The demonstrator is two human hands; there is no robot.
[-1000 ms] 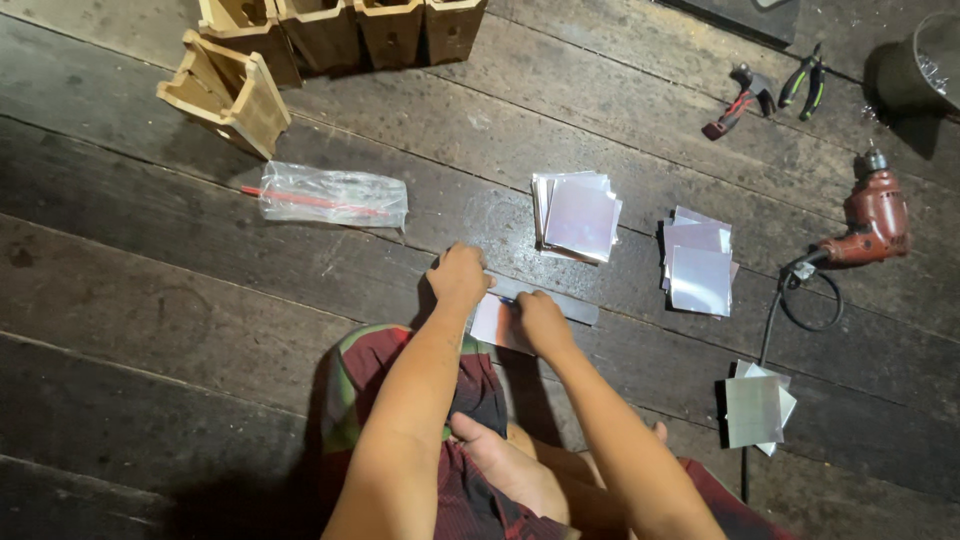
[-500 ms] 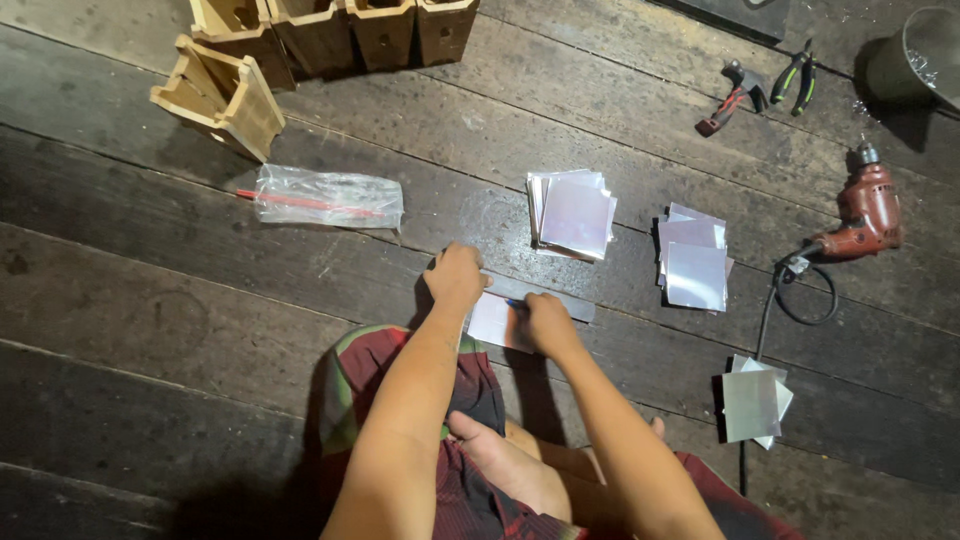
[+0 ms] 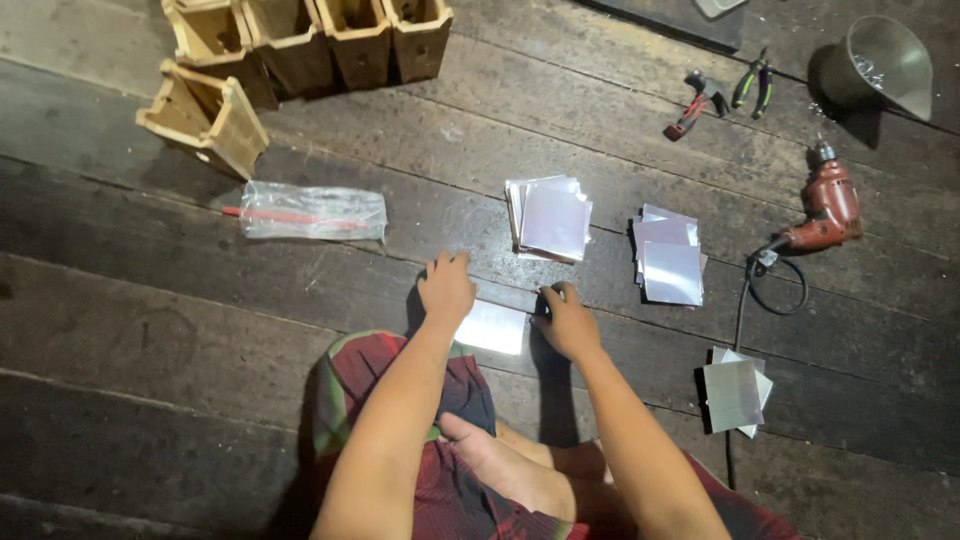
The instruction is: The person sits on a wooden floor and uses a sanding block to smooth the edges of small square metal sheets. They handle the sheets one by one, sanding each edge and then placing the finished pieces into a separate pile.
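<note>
A shiny metal sheet [image 3: 492, 327] lies flat on the dark wooden plank floor [image 3: 150, 330] in front of my knees. My left hand [image 3: 446, 286] presses down on its left edge, fingers spread toward the far side. My right hand [image 3: 566, 318] rests on its right edge with fingers curled; whether it holds a small tool I cannot tell. Beyond the hands sits a stack of similar square sheets [image 3: 549, 217], with a second stack [image 3: 668, 256] to its right.
A clear plastic bag with a red stick [image 3: 312, 212] lies left. Wooden boxes [image 3: 300, 50] stand at the far left. A red electric drill [image 3: 826, 205], pliers [image 3: 750, 82], a small clamp tool [image 3: 691, 108], a metal funnel [image 3: 886, 62] and more sheets [image 3: 734, 394] are at right.
My right hand has slid a little to the right along the sheet, uncovering more of it. The left hand stays pressed on the left edge.
</note>
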